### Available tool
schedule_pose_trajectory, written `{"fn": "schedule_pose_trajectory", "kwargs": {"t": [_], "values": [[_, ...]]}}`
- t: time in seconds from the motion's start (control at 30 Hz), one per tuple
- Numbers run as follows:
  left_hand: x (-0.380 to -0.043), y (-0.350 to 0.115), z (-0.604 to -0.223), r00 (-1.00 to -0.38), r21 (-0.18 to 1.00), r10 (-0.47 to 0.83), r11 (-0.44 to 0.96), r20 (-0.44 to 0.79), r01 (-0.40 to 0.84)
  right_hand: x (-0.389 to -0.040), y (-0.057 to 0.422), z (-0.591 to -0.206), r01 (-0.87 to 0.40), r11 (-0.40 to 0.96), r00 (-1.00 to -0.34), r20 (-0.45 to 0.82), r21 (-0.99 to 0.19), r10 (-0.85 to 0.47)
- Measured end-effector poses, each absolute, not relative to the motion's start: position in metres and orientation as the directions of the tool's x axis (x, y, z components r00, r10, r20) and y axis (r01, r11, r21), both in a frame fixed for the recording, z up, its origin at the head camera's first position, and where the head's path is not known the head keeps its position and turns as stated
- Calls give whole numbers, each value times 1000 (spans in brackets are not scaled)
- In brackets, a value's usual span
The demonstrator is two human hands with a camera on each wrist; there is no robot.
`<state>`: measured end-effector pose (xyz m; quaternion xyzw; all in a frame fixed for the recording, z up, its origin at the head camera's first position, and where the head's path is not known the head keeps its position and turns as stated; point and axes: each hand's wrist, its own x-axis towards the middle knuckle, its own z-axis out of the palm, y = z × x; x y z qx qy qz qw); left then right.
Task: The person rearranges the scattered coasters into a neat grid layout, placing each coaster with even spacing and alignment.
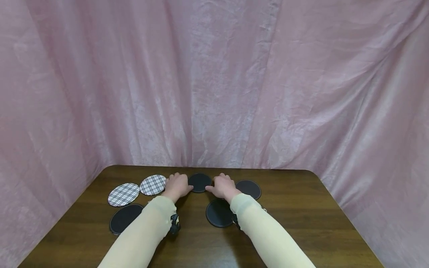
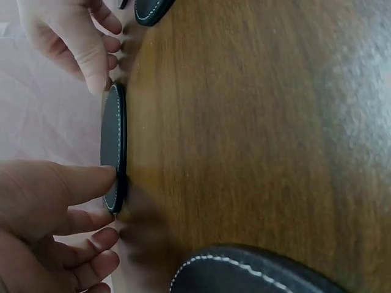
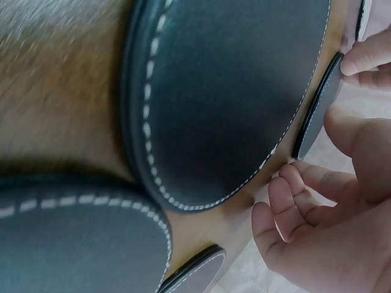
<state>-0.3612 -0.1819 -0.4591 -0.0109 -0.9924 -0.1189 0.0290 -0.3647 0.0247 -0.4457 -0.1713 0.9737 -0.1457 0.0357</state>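
A round black coaster [image 1: 199, 182] with pale edge stitching lies at the far side of the wooden table between both hands. My left hand [image 1: 177, 185] pinches its left edge, thumb on top and index finger beside the rim in the left wrist view. At the opposite edge, my right hand [image 1: 222, 186] has its thumb and index finger around the rim of this coaster [image 3: 321, 104], the other fingers loosely bent. Nearest below the right hand is another black coaster [image 1: 218, 213], and a dark coaster [image 1: 248, 189] lies to its right.
Two white plaid coasters [image 1: 124, 194] lie side by side at the far left. Another black coaster [image 1: 125, 219] sits nearer, partly behind the left sleeve. A further stitched coaster [image 3: 79, 244] shows low in the right wrist view. Pink curtain [image 1: 214, 82] hangs behind the table [image 1: 301, 216].
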Motion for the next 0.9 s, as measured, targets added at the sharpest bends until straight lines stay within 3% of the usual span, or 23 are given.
{"fn": "schedule_pose_trajectory", "kwargs": {"t": [0.2,0.33,0.47,0.63,0.77,0.9], "values": [[-364,-180,-455,-1000,278,-20,961,7,-17,-371,18,-451,-291,904,-949,-25,-314,-314],[-379,-185,-471,-999,309,-35,950,-2,-34,-406,19,-484,-286,891,-949,-26,-352,-315],[-387,-187,-477,-998,343,-59,937,-37,-68,-421,21,-493,-200,838,-959,-73,-508,-273],[-390,-190,-482,-995,378,-72,921,-66,-92,-380,21,-449,-36,696,-968,-148,-717,-202],[-385,-187,-477,-992,405,-92,906,-90,-121,-379,23,-450,-13,643,-970,-147,-766,-194],[-389,-186,-486,-994,427,-87,898,-70,-109,-412,28,-486,-62,645,-975,-91,-762,-201]]}}
